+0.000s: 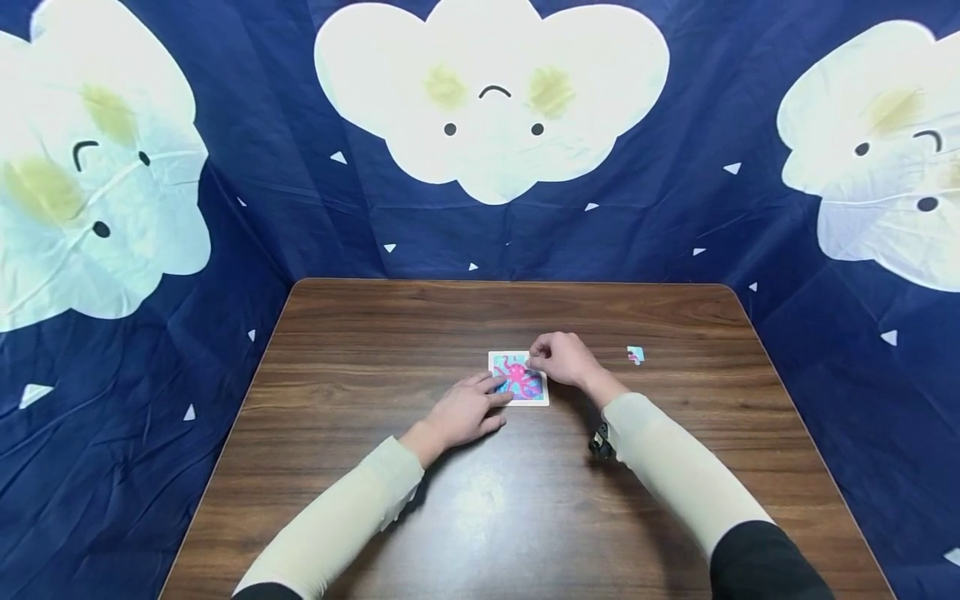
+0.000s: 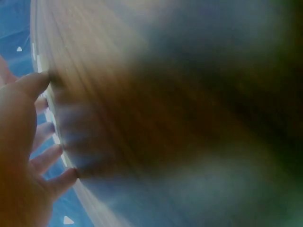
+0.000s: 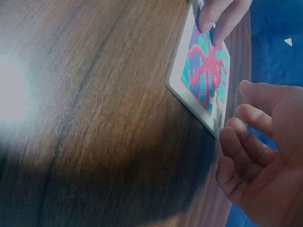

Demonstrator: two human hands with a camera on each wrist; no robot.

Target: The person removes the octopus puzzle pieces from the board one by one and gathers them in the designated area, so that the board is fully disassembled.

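A small jigsaw puzzle [image 1: 519, 380] with a pink octopus lies in a white-bordered frame on the wooden table. My left hand [image 1: 467, 410] has its fingers spread, with fingertips resting on the puzzle's left and near part. My right hand [image 1: 564, 357] hovers at the far right corner, overlapping it in the head view. Its thumb and bent forefinger stand apart in the right wrist view, with nothing visible between them; the other fingers [image 3: 241, 151] curl loosely. Near that corner the puzzle shows a pale notched gap. A loose puzzle piece [image 1: 635, 356], teal with pink, lies right of my right hand.
The brown table [image 1: 360, 333] reaches back to a dark blue curtain [image 1: 510, 233] with large white clouds, which also hangs at both sides. A small dark device [image 1: 602, 442] sits at my right wrist, below the sleeve.
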